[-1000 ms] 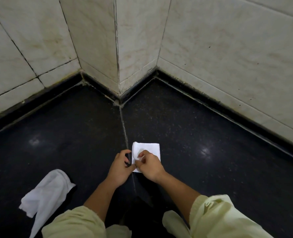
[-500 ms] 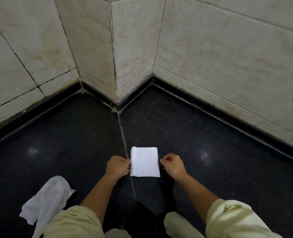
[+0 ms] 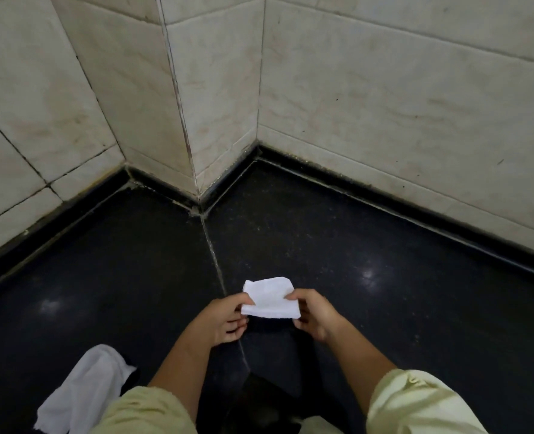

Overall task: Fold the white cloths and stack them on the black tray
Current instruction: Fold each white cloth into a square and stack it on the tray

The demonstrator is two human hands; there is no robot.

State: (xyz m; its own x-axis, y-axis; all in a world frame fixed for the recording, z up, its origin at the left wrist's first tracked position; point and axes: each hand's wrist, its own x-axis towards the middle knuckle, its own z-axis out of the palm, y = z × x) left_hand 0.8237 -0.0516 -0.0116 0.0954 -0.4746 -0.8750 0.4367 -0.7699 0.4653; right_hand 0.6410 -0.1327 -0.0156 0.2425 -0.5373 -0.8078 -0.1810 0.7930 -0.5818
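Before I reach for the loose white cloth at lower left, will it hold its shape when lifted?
Probably floppy: the loose cloth lies crumpled in soft folds on the dark floor, so it should droop from one pinch. Likely light: the folded cloth is held by fingertip pinches of the left hand and right hand alone.

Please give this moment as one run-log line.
step: folding | left hand: pinches folded cloth | right hand: pinches folded cloth | unfolded cloth: lies crumpled at near left

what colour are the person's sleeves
Pale yellow-green sleeves, seen best in the head view.
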